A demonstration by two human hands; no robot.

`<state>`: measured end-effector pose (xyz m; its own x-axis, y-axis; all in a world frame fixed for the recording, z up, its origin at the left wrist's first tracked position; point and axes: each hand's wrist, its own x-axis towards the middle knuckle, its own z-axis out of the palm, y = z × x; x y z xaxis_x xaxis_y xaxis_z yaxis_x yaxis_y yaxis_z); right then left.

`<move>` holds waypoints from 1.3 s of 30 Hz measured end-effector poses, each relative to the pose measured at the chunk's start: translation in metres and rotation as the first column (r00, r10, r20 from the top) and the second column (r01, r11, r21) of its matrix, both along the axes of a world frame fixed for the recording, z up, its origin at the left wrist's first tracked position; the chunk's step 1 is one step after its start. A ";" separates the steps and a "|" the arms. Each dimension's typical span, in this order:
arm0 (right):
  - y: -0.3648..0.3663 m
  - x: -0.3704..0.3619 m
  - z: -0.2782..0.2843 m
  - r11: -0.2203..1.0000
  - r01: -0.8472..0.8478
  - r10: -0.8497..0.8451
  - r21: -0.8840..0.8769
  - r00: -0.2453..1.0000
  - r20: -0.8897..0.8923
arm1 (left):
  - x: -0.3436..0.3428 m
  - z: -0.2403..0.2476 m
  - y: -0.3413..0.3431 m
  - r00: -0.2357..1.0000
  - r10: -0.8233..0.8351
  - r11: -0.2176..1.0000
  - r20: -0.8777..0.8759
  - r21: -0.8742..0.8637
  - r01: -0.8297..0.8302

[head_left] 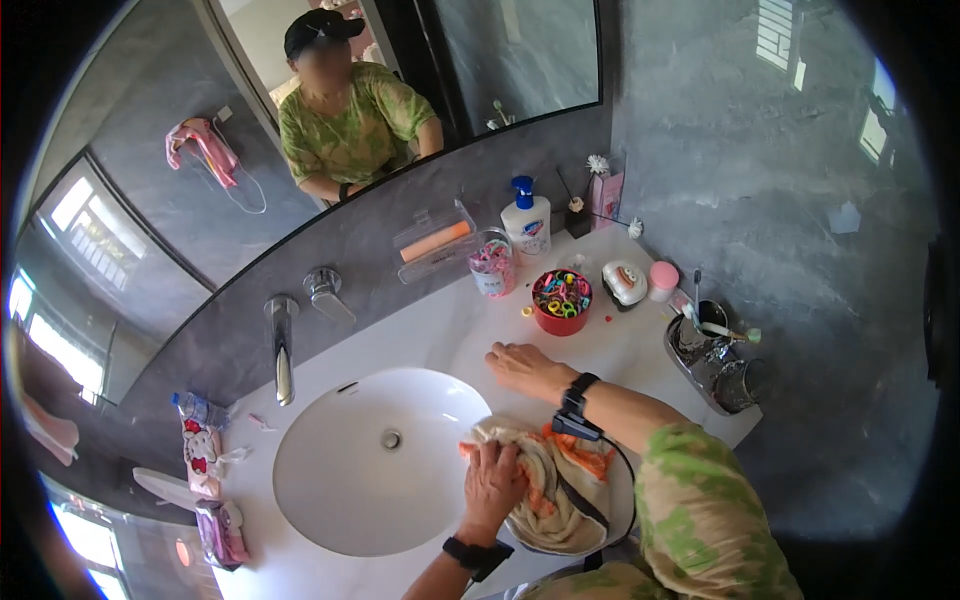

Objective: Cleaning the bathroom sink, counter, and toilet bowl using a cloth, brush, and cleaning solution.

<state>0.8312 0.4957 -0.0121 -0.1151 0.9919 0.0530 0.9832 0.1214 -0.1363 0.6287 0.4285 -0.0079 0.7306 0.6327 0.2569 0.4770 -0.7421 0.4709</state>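
Observation:
A bunched cream cloth with orange patches and a dark strip lies at the right rim of the white oval sink. My left hand presses on its left side, fingers curled into the folds. Over the white counter, beyond the cloth, my right hand is stretched to the left with its fingers curled together. Whatever it may hold is hidden. Nearest beyond that hand stands a round red tub full of colourful hair ties. A small yellow ring lies left of the tub.
A chrome faucet projects over the sink. Along the back stand a pump bottle, a jar of pink items, and a white case. A metallic tray holds toothbrushes at right. Packets and a bottle sit left.

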 end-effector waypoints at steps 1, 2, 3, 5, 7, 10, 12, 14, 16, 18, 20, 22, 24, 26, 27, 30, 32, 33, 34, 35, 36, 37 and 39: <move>-0.004 0.010 0.006 1.000 -0.006 0.006 -0.001 1.000 0.001 | 0.009 -0.004 0.009 1.000 -0.007 1.000 0.018 0.015 0.006; -0.006 0.026 0.013 0.957 -0.005 0.025 0.290 0.998 -0.066 | 0.018 -0.006 0.017 0.999 -0.012 0.999 0.036 0.030 0.011; -0.011 0.037 0.025 0.835 0.020 0.062 0.550 0.989 -0.131 | 0.027 -0.006 0.024 0.999 -0.003 1.000 0.032 0.024 0.003; -0.025 0.061 0.051 0.767 0.160 -0.018 0.621 0.973 -0.229 | 0.047 -0.005 0.035 0.999 0.039 0.994 0.011 0.104 -0.040; -0.035 0.088 0.050 0.812 0.132 -0.070 0.568 0.989 -0.129 | 0.064 -0.006 0.046 0.998 0.060 0.993 -0.013 0.104 -0.058; -0.047 0.098 0.049 0.801 0.253 -0.200 0.543 0.967 -0.156 | 0.085 -0.016 0.068 0.996 0.082 0.983 -0.019 0.167 -0.077; -0.058 0.100 0.042 0.749 0.422 -0.280 0.510 0.900 -0.334 | 0.097 -0.020 0.084 0.996 0.081 0.961 0.024 0.264 -0.084; -0.065 0.095 0.035 0.803 0.388 -0.259 0.452 0.911 -0.322 | 0.102 -0.020 0.104 0.994 0.109 0.953 0.005 0.283 -0.106; -0.072 0.102 0.024 0.839 0.329 -0.228 0.433 0.936 -0.269 | 0.115 -0.022 0.117 0.992 0.123 0.955 -0.015 0.273 -0.114; -0.072 0.105 0.019 0.841 0.329 -0.245 0.428 0.939 -0.240 | 0.120 -0.024 0.124 0.994 0.112 0.965 0.015 0.238 -0.113; -0.073 0.105 0.019 0.865 0.317 -0.245 0.389 0.943 -0.223 | 0.120 -0.027 0.131 0.993 0.110 0.972 0.032 0.207 -0.114; -0.075 0.096 0.025 0.877 0.308 -0.244 0.368 0.947 -0.209 | 0.112 -0.029 0.141 0.986 0.167 0.958 0.021 0.232 -0.168; -0.081 0.086 0.031 0.888 0.299 -0.244 0.349 0.950 -0.192 | 0.101 -0.028 0.154 0.962 0.273 0.929 -0.009 0.263 -0.262; -0.091 0.079 0.032 0.886 0.282 -0.219 0.369 0.954 -0.205 | 0.090 -0.023 0.169 0.955 0.294 0.928 -0.030 0.250 -0.277; -0.090 0.077 0.032 0.886 0.285 -0.221 0.366 0.953 -0.207 | 0.085 -0.021 0.176 0.948 0.313 0.926 -0.050 0.238 -0.293; -0.071 0.057 0.039 0.890 0.160 -0.074 0.428 0.975 -0.209 | 0.073 -0.020 0.183 0.942 0.334 0.918 -0.013 0.230 -0.322; -0.051 0.048 0.033 0.892 0.158 -0.075 0.424 0.976 -0.204 | 0.072 -0.018 0.173 0.936 0.349 0.907 0.032 0.239 -0.346; -0.038 0.044 0.028 0.893 0.141 -0.058 0.428 0.978 -0.202 | 0.067 -0.019 0.166 0.927 0.374 0.910 0.017 0.188 -0.370; -0.026 0.041 0.023 0.890 0.149 -0.066 0.430 0.977 -0.201 | 0.062 -0.022 0.158 0.927 0.374 0.909 0.013 0.192 -0.370; -0.014 0.038 0.018 0.884 0.133 -0.050 0.448 0.980 -0.191 | 0.058 -0.024 0.151 0.927 0.376 0.908 0.008 0.196 -0.370; -0.001 0.032 0.014 0.877 0.110 -0.023 0.468 0.982 -0.188 | 0.052 -0.019 0.144 0.925 0.380 0.912 0.009 0.164 -0.377; 0.010 0.028 0.012 0.876 0.117 -0.031 0.468 0.982 -0.189 | 0.049 -0.015 0.137 0.927 0.375 0.919 0.011 0.125 -0.374; 0.035 0.021 0.010 0.828 0.154 -0.008 0.539 0.965 -0.263 | 0.044 -0.013 0.128 0.936 0.350 0.931 0.038 0.096 -0.352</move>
<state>0.8525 0.5305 -0.0019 0.0530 0.7927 0.6073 0.9381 0.1689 -0.3024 0.6730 0.5567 -0.0209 0.4605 0.8182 0.3443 0.7067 -0.5726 0.4155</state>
